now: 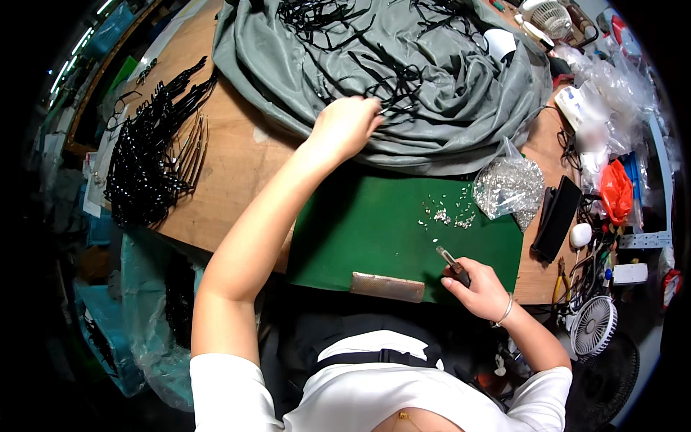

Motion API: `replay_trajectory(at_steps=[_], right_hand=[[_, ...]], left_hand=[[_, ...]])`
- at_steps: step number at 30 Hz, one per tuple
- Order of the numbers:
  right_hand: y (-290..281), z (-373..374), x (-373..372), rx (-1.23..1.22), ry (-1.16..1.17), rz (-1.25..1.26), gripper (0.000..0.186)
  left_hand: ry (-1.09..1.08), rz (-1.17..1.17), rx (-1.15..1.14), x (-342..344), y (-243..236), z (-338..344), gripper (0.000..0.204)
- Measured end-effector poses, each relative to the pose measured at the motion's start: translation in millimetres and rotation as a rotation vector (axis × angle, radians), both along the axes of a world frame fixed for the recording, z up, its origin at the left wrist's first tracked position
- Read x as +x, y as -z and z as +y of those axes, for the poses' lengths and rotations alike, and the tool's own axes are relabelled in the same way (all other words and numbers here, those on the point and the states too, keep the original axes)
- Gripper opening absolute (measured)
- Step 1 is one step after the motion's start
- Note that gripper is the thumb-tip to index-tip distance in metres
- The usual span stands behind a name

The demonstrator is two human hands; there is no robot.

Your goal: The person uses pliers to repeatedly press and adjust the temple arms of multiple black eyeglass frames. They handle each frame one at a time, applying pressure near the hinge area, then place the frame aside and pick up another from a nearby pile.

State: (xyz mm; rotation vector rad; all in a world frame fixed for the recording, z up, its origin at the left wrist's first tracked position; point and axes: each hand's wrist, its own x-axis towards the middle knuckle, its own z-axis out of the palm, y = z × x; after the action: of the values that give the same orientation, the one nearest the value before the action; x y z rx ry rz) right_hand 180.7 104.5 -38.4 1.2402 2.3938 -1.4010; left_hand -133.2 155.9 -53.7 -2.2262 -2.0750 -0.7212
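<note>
My left hand [345, 124] reaches onto the grey cloth [475, 108], its fingers curled at the edge of a tangle of thin black plastic frames [392, 79]; what they grip, if anything, is hidden. My right hand [475, 288] grips a dark-handled tool with a slim metal tip [446, 255], over the front of a green mat [338, 230]. Small silvery pieces [443, 214] lie scattered on the mat, beside a clear bag full of similar pieces [507, 187]. A metal strip [386, 286] runs along the mat's front edge.
A pile of black frames [144, 165] sits on the wooden table [237, 180] at left. At right lie a black case [554, 219], yellow pliers [560, 284], a red bag [615, 187], plastic bags and a small white fan [592, 324]. Blue plastic [144, 324] hangs below left.
</note>
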Motion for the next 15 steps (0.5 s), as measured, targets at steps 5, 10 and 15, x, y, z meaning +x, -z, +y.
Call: replay_trajectory(at_steps=[5, 10, 15], right_hand=[[8.1, 9.9, -10.1, 0.452, -0.266, 0.172, 0.037], [28.5, 21.8, -27.5, 0.767, -0.343, -0.098, 0.046], [16.7, 6.5, -10.6, 0.582, -0.297, 0.064, 0.044]], left_hand=[[0.193, -1.061, -0.165, 42.3, -72.5, -10.0, 0.028], [0.156, -1.766, -0.318, 48.9, -110.5, -70.4, 0.026], [-0.291, -1.49, -0.109, 65.2, -95.4, -151.2, 0.051]])
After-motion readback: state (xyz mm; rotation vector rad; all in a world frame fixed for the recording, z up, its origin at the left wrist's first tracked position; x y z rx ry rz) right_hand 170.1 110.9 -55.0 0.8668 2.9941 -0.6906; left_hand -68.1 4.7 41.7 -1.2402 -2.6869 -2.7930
